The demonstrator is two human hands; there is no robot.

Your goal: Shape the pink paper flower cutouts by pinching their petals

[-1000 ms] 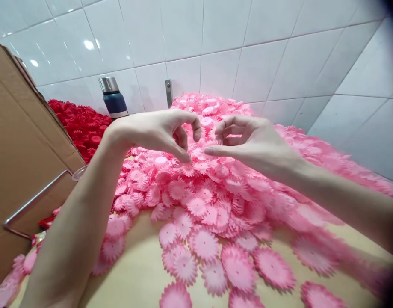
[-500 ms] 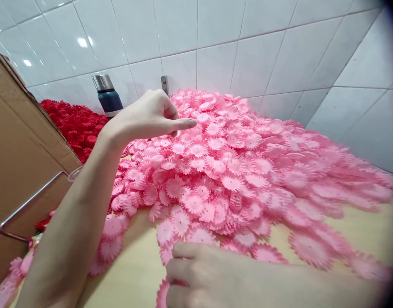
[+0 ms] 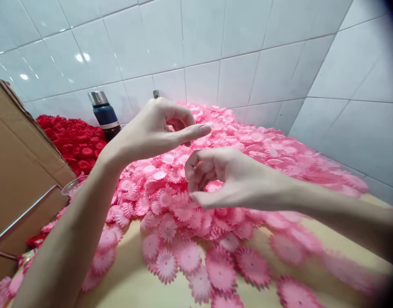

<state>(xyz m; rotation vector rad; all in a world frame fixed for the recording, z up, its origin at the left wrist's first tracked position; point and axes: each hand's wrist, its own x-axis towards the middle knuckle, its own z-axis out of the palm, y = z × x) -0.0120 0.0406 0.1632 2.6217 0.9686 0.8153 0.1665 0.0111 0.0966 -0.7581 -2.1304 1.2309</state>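
Note:
My left hand (image 3: 166, 128) hovers over the heap of pink fringed paper-like flower discs (image 3: 212, 220), its fingers curled and the thumb pointing right against the index finger. What it pinches, if anything, cannot be made out. Just below and to the right, my right hand (image 3: 228, 177) is raised over the same heap. Its fingers bend round toward the thumb, leaving a loop through which pink shows; anything at the fingertips is hidden or too small to tell. The two hands are close together but apart. Each disc has a toothed edge, and some show a tiny centre hole.
A dark blue bottle (image 3: 104, 115) with a silver cap stands by the tiled wall (image 3: 202, 81), beside a red heap of similar pieces (image 3: 76, 141). At left are a cardboard box (image 3: 23, 158), a metal rod (image 3: 26, 214) and a clear plastic rim (image 3: 71, 186). Loose discs lie on the pale tabletop (image 3: 128, 261).
My right hand has risen from the loose discs near the table's front to just beside my left hand. The left hand's curled fingers sit a little farther from its thumb. The view has shifted slightly.

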